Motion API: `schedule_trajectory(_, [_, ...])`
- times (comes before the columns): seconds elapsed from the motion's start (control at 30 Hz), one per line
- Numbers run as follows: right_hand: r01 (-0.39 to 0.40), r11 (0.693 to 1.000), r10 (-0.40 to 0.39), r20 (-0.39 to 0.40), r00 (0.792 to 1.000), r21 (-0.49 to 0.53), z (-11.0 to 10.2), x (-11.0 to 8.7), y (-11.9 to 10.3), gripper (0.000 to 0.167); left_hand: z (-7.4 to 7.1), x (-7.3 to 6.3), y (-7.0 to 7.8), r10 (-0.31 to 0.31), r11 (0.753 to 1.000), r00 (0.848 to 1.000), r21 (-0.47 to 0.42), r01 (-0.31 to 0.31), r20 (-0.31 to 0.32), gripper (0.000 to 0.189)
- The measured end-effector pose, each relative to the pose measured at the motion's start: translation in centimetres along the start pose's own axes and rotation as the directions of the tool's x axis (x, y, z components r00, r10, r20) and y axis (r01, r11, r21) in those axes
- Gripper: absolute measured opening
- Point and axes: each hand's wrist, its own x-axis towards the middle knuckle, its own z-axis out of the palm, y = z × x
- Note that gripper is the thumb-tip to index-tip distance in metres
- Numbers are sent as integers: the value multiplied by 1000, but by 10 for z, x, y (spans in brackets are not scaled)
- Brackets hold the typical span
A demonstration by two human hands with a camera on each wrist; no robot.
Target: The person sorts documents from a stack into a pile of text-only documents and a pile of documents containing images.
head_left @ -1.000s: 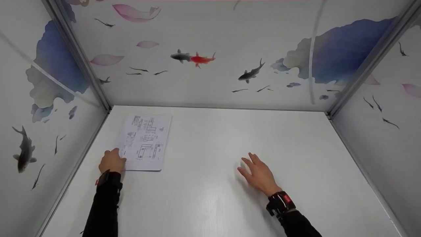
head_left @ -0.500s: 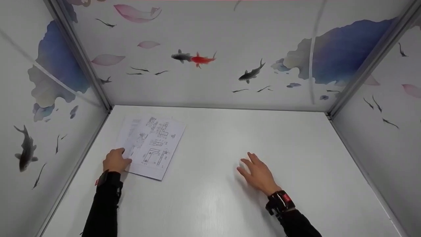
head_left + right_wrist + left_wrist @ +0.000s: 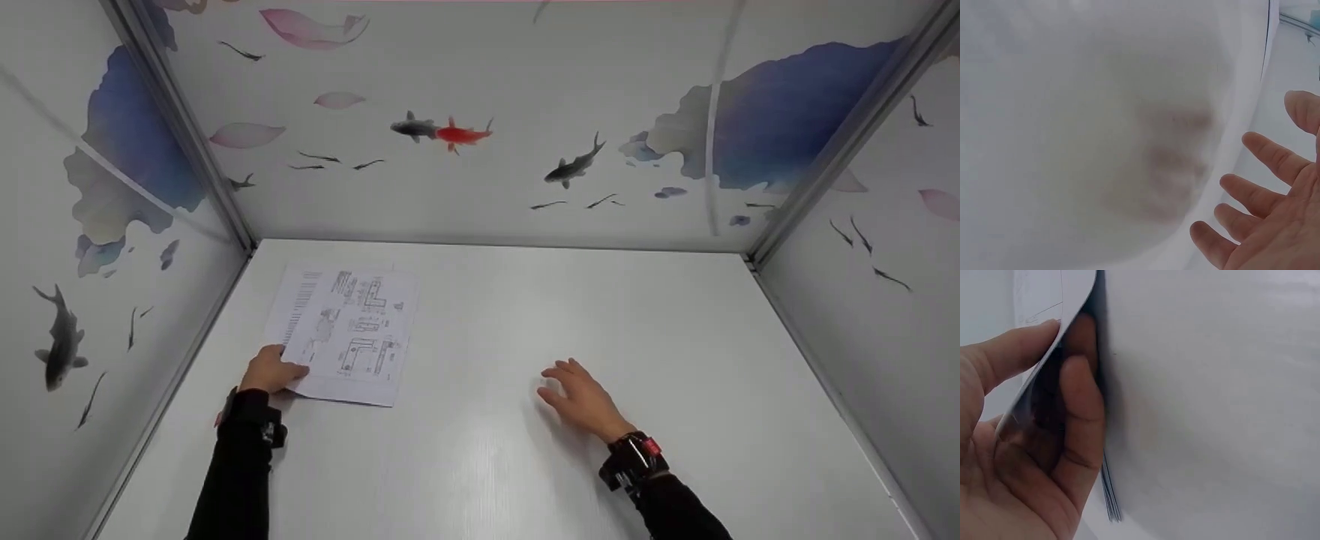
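My left hand (image 3: 274, 370) grips the near left corner of a stack of paper sheets (image 3: 367, 386) printed with technical line drawings. Along the stack's left side runs a strip of short printed lines. In the left wrist view, the thumb lies on top of the lifted paper (image 3: 1075, 289) and curled fingers (image 3: 1081, 410) are beneath it. Several thin sheet edges (image 3: 1109, 495) show below that hand. Over the middle right of the white table, my right hand (image 3: 589, 401) has its fingers spread and holds nothing; the right wrist view shows the palm and fingers apart from any object.
The white tabletop (image 3: 480, 465) extends between both arms and toward the back. White panels with painted fish and petals enclose it: a back wall (image 3: 480, 202), a left wall (image 3: 37, 442) and a right wall (image 3: 900, 360). Metal posts stand at the back corners.
The stack has slid right and toward me with my left hand, turning clockwise and then partly back. More of the left strip shows. My right hand has barely moved, its fingers bending slightly.
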Motion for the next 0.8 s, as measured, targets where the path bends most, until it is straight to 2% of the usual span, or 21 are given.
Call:
schedule_trajectory(0.1, [-1,1000,1,12,1000,18,1,0,-1,40,0,-1,2,41,993,998,-112,-35,53,48])
schedule_trajectory(0.2, [6,1000,-6,11,1000,22,1,0,-2,38,3,-4,7,74,956,992,-292,-40,106,47])
schedule_trajectory(0.27, [4,1000,-4,9,1000,28,1,1,-3,37,6,-5,11,74,910,989,-415,-15,126,47])
schedule_trajectory(0.4, [-2,999,2,-8,1000,37,2,3,-4,38,14,-7,23,19,785,989,-614,78,149,49])
schedule_trajectory(0.5, [-20,998,20,-11,1000,66,2,6,-6,40,24,-7,33,-9,716,988,-689,112,152,48])
schedule_trajectory(0.6, [-38,993,39,-5,999,116,2,9,-8,41,37,-7,44,-10,663,991,-740,109,136,47])
schedule_trajectory(0.8, [-97,974,93,27,995,207,2,18,-18,41,70,-9,72,3,614,993,-785,88,114,41])
